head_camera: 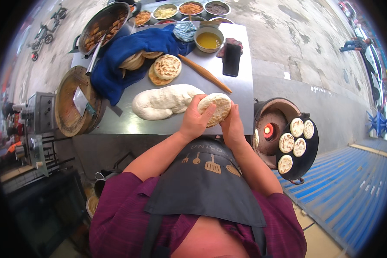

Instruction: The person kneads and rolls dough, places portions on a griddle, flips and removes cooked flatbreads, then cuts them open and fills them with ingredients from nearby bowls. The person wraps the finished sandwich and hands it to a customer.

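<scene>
Between my two hands is a round browned flatbread (pixel 215 109), held above the front of a metal table. My left hand (pixel 196 117) grips its left side, the thumb across its face. At the bread's right edge my right hand (pixel 233 122) holds it, fingers partly hidden behind. A long lump of white dough (pixel 166 101) lies just left of the bread. Two more flatbreads (pixel 167 66) are stacked behind the dough, near a wooden rolling pin (pixel 206 73). Other flatbreads (pixel 133 62) sit partly under a blue cloth (pixel 122 48).
At right, a round clay oven (pixel 261 109) glows inside; a black griddle (pixel 306 161) with several flatbreads overlaps it. A round chopping board (pixel 63 113) with a cleaver (pixel 80 100) stands left. Behind are a stew pot (pixel 84 30), a bowl of yellow liquid (pixel 209 39) and a phone (pixel 231 59).
</scene>
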The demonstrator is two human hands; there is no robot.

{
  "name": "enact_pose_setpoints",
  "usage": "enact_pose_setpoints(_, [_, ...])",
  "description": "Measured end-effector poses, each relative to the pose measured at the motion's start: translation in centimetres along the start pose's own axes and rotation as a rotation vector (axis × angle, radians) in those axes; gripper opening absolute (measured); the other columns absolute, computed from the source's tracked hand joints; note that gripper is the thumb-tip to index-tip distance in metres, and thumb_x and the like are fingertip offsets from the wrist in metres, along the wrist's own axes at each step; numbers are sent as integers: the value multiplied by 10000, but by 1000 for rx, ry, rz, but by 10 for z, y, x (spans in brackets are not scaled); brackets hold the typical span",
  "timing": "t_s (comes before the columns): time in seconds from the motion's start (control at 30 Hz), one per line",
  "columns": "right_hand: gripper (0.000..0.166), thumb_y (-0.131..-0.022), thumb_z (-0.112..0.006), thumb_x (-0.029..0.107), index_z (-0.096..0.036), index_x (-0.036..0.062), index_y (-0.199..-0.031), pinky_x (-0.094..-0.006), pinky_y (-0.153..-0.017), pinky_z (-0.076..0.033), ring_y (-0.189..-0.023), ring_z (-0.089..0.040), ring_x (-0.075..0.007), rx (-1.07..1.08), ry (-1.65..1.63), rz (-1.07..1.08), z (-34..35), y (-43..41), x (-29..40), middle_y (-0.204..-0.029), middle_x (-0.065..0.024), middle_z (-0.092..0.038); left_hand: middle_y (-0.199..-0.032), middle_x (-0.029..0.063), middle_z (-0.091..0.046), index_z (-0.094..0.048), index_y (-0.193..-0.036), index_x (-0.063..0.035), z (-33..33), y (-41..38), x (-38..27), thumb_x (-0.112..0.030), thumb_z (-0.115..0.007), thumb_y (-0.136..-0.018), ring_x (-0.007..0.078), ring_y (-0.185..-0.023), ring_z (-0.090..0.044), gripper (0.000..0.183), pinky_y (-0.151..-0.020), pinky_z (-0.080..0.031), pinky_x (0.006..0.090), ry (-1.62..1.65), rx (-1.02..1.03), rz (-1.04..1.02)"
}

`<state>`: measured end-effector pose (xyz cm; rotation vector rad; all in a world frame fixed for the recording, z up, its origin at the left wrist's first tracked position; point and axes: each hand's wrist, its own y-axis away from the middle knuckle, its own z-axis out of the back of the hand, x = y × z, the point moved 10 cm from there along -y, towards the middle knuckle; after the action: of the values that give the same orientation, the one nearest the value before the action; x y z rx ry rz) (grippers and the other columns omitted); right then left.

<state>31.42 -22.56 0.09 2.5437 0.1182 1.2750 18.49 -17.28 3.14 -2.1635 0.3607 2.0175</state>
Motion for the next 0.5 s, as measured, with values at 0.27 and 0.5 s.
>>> enact_pose_setpoints(0.27, [577,-1166,-431,384,-446,-22,-1576,-432,-1154,-467,-1464,-489,-294,-135,407,16,38,15,-17,-1644,-160,-422,-1059,102,-734,-648,-1181,51,133,-66,52,-330,-756,-1020,157,-953,-680,427,-847,-555,318,170,-624,104])
enact_pose_setpoints(0.5, [546,-1152,-461,387,-510,-2,-1532,-424,-1098,-501,-1408,-541,-273,-252,503,-48,107,61,-18,-1535,-145,-540,-1455,225,-565,-535,-1441,-13,192,-133,16,-347,-820,-928,343,-1300,-601,676,-1075,-506,452,-911,-657,40])
